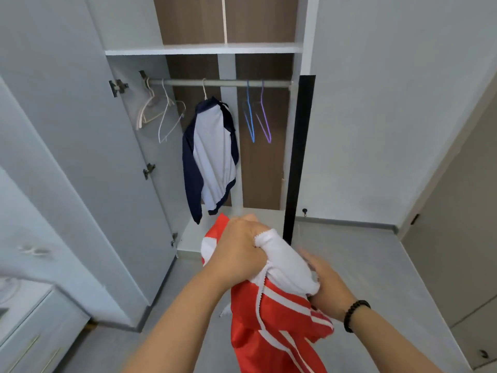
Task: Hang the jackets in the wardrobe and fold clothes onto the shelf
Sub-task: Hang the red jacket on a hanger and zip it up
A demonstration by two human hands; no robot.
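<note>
Head view: left hand [239, 249] and right hand [326, 281] grip red jacket [279, 321] between them.

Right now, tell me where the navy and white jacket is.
In the head view, the navy and white jacket hangs mid-rail in the open wardrobe, between white hangers on its left and two blue-purple hangers on its right.

I stand before the open wardrobe [204, 130]. A jacket [212, 154] hangs on the rail [220, 82] below the shelf [204, 49], bare hangers [161, 111] on both sides of it. The garment [279, 313] I hold is between my left hand [239, 251] and right hand [325, 278], in front of the wardrobe floor.
</note>
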